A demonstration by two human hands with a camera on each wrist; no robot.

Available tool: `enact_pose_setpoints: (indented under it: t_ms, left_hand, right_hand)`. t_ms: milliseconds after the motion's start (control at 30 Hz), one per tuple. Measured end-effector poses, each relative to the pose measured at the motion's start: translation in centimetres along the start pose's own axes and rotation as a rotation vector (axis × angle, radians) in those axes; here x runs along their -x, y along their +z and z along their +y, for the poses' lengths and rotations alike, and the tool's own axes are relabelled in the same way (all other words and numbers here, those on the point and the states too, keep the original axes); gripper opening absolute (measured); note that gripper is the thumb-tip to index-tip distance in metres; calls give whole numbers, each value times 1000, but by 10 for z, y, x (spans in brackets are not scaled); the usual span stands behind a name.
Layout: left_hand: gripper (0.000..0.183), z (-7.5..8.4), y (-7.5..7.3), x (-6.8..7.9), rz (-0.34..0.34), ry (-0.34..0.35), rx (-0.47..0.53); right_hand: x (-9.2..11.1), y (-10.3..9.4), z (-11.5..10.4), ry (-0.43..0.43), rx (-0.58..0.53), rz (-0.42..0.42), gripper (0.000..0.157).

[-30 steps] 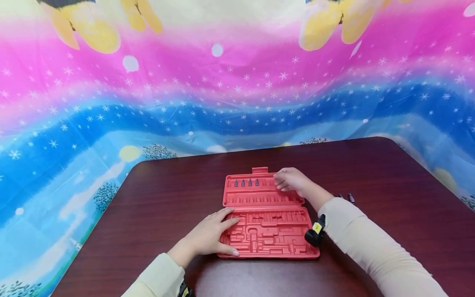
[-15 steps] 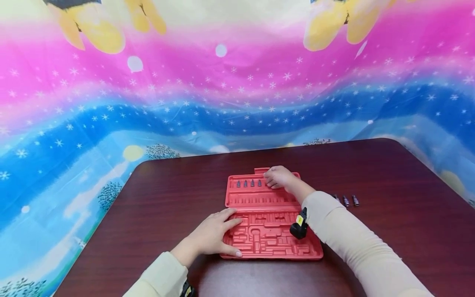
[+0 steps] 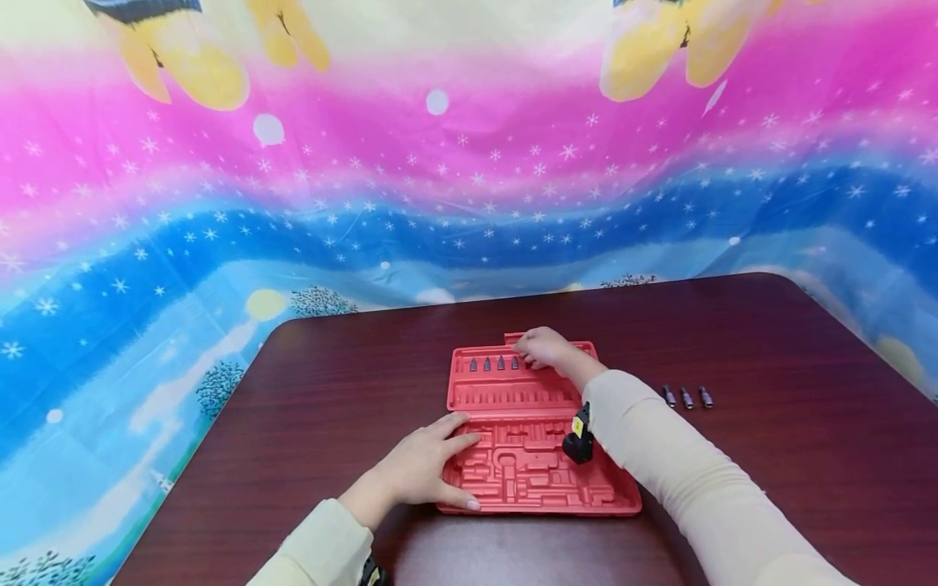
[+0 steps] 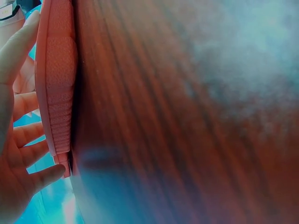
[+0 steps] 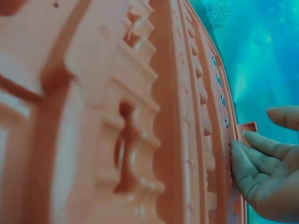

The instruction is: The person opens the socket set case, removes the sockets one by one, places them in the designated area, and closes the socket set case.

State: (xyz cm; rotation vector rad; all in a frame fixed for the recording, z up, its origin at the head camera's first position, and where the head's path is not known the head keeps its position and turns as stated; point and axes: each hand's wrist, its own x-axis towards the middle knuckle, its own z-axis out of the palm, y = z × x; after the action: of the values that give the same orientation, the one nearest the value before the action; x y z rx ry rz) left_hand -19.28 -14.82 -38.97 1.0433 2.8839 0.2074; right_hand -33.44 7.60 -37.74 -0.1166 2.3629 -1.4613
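Observation:
A red moulded tool case point(image 3: 542, 468) lies open on the table, its lid turned to the far side. Several dark screwdriver bits point(image 3: 487, 364) stand in a row in the lid's upper slots. My left hand point(image 3: 414, 461) rests on the case's left edge with fingers spread, the thumb at the front edge; the left wrist view shows the case's side wall point(image 4: 58, 88) beside the fingers. At the lid's top row, my right hand point(image 3: 545, 348) pinches a small bit beside the others; the fingers mostly hide it. Thumb and fingertips point(image 5: 238, 151) meet at the slots in the right wrist view.
Three loose dark bits point(image 3: 687, 398) lie on the dark wooden table point(image 3: 352, 366) right of the case, near the right sleeve. A patterned cloth point(image 3: 469, 163) hangs behind the table. The case's lower half has shaped recesses.
My right hand has moved left along the lid's top row, up to the standing bits. The loose bits on the right have come into fuller view. The left hand holds its place.

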Motion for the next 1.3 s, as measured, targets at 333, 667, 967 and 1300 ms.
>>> enact_pose_setpoints:
  t_ms: [333, 667, 967, 1300]
  left_hand:
    - [85, 0, 0, 0, 4, 1, 12]
    - [84, 0, 0, 0, -1, -3, 1]
    - [85, 0, 1, 1, 7, -4, 4]
    - [85, 0, 2, 0, 24, 2, -4]
  right_hand:
    - [-3, 9, -8, 41, 112, 62, 28]
    - [-10, 17, -12, 69, 60, 116, 16]
    - [-13, 16, -8, 68, -10, 115, 14]
    - [-13, 11, 3, 77, -40, 148, 10]
